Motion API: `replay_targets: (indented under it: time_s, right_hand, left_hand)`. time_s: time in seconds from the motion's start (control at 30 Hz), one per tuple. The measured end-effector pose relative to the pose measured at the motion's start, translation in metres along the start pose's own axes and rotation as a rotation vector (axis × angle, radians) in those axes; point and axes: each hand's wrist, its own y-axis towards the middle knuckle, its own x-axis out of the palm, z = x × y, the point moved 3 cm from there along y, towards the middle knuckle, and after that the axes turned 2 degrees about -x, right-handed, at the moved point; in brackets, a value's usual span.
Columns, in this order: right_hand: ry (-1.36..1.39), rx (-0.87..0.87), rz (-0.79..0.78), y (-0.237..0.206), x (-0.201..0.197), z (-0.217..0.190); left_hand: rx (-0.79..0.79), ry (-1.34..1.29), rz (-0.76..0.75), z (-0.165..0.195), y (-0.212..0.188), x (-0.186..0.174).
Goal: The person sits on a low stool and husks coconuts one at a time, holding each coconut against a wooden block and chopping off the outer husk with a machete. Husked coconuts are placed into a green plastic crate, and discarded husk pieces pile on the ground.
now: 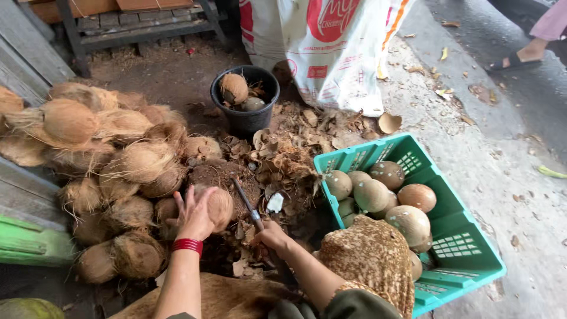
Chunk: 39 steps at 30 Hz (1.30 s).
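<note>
My left hand [194, 214], with a red band at the wrist, grips a brown fibrous coconut [220, 204] that rests on a low chopping block [215, 172]. My right hand [273, 235] holds the handle of a long knife [247, 202], whose blade points up and left, close beside the coconut. A pile of husk scraps [283, 159] lies just beyond the block.
A heap of fibrous coconuts [112, 159] fills the left. A green plastic crate [466, 248] at right holds several smooth peeled coconuts. A black bucket [245, 115] with coconuts and a large white sack [325, 47] stand behind. Another person's sandalled foot [520, 58] is at top right.
</note>
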Motion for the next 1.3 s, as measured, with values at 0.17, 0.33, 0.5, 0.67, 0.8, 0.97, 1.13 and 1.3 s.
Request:
replay_targets:
  time_s: [0.17, 0.33, 0.5, 0.67, 0.8, 0.97, 1.13, 1.3]
  right_hand:
    - [-0.258, -0.056, 0.153, 0.005, -0.009, -0.002]
    - [-0.242, 0.013, 0.149, -0.001, -0.010, -0.007]
    - [-0.356, 0.107, 0.140, -0.009, -0.008, -0.012]
    - [-0.458, 0.076, 0.145, -0.012, -0.003, -0.015]
    - [-0.388, 0.103, 0.147, -0.007, -0.005, -0.007]
    - [-0.236, -0.015, 0.127, 0.008, -0.008, 0.000]
    - [-0.248, -0.215, 0.117, -0.007, 0.006, -0.023]
    - [-0.092, -0.625, 0.028, -0.062, 0.021, -0.074]
  left_hand:
    - [-0.188, -0.099, -0.115, 0.010, -0.006, 0.015]
    - [-0.080, -0.230, 0.092, 0.004, -0.009, 0.014]
    - [-0.214, -0.172, -0.035, -0.003, -0.007, 0.017]
    - [-0.461, -0.235, -0.178, -0.006, -0.015, 0.020]
    - [-0.361, -0.245, -0.144, -0.003, -0.020, 0.021]
    - [-0.184, -0.378, 0.360, -0.009, -0.030, 0.023]
    - [-0.197, -0.564, 0.432, -0.038, -0.033, 0.019]
    - [-0.239, -0.471, 0.237, -0.039, -0.014, 0.017]
